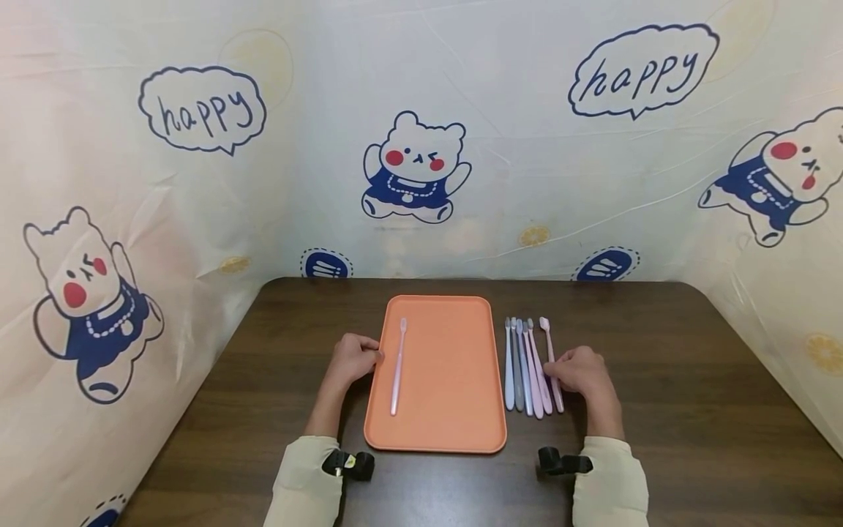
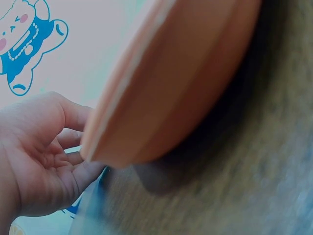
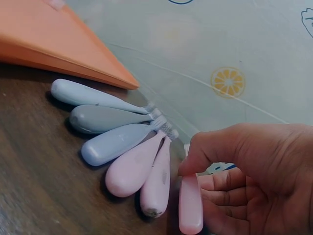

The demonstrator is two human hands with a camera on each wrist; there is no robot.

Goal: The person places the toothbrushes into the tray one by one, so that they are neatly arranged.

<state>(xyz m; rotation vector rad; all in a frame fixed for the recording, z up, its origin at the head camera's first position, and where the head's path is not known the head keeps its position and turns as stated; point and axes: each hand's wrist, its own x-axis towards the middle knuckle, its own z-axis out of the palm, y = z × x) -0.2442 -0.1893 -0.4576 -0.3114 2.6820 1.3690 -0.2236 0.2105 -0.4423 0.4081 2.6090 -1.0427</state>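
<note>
On the orange tray [image 1: 448, 366] lies a single pale pink toothbrush [image 1: 397, 373], lengthwise near the left side. My left hand [image 1: 356, 358] holds the tray's left edge, and in the left wrist view its thumb and fingers [image 2: 78, 117] meet at the rim. To the tray's right, my right hand [image 1: 582, 370] pinches a pink toothbrush [image 3: 190, 210] by the handle, thumb and forefinger on it. This brush stands a little apart from a row of several toothbrushes, among them a light blue one [image 3: 88, 94], a grey one [image 3: 102, 119], a blue one [image 3: 107, 144] and a pink one [image 3: 132, 169].
Everything rests on a dark brown wooden table [image 1: 685, 380]. Behind and at both sides hangs a pale curtain [image 1: 514, 168] printed with bears and the word happy. A black wrist mount [image 1: 563, 462] sits at each cream sleeve [image 1: 609, 483].
</note>
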